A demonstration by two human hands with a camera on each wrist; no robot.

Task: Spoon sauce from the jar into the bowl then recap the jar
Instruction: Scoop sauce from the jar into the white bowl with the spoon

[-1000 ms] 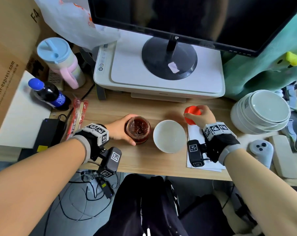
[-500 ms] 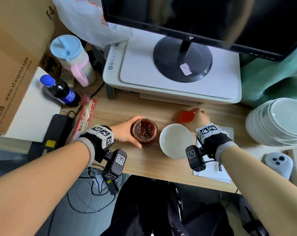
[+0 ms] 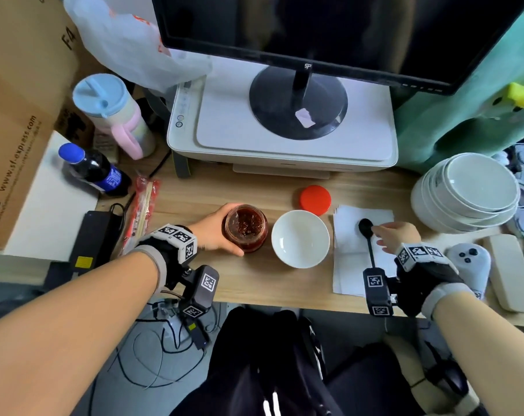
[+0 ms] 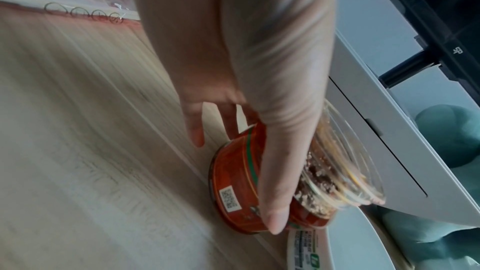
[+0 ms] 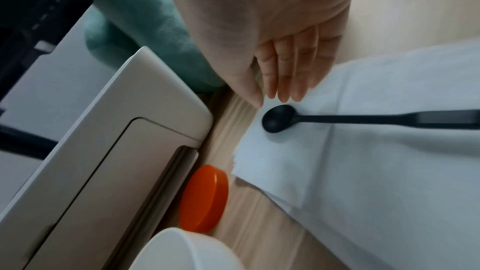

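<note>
The lid (image 3: 315, 200) is off, center frame; the bowl (image 3: 300, 238) is empty. The left hand (image 3: 215, 232) grips the jar (image 3: 245, 228); the right hand (image 3: 397, 235), fingers straight, hovers beside the spoon (image 3: 367, 232). Scooping and recapping remain.

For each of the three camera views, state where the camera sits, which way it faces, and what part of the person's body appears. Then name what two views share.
Head: worn on the head, looking down at the desk; both forearms, the left hand and the right hand show.
Left wrist: looks along the left hand at the jar it grips.
Right wrist: looks along the open right hand at the spoon on the napkin.
Shared: head and right wrist views both show the lid, the spoon and the bowl.
</note>
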